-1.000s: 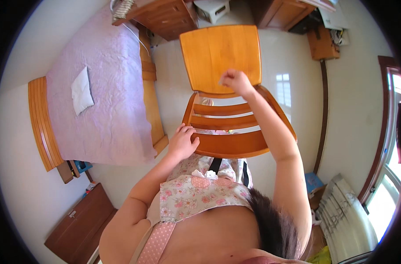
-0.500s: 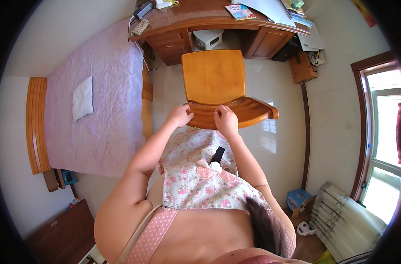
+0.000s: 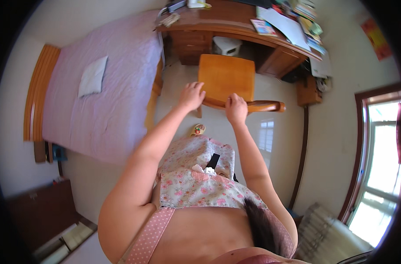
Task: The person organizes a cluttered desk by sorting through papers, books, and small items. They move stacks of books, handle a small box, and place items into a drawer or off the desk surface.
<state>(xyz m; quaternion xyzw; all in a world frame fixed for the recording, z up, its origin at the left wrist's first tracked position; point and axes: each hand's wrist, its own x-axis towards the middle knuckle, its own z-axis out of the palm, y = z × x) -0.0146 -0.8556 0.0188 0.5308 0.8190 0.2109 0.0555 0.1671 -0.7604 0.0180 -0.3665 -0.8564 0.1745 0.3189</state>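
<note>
A wooden chair (image 3: 227,78) stands in front of me, its square seat turned toward the desk and its curved backrest (image 3: 266,106) nearest my body. At the left end of the backrest, my left hand (image 3: 193,96) is closed around the wood. Closer to the middle, my right hand (image 3: 236,108) grips the same top rail, its fingertips curled over the far side. Both arms reach forward. Below them are my floral apron (image 3: 200,189) and one yellow slipper (image 3: 198,129) on the floor.
A brown desk (image 3: 227,17) spans the far side, with books, papers and a cable on it and a white stool (image 3: 227,45) beneath. To the left is a bed (image 3: 116,92) with a lilac cover and a white pillow (image 3: 93,77). A window (image 3: 376,163) is at right.
The chair has moved forward, away from my body and closer to the desk, with both hands still on its backrest. My arms are straighter, and a slipper now shows.
</note>
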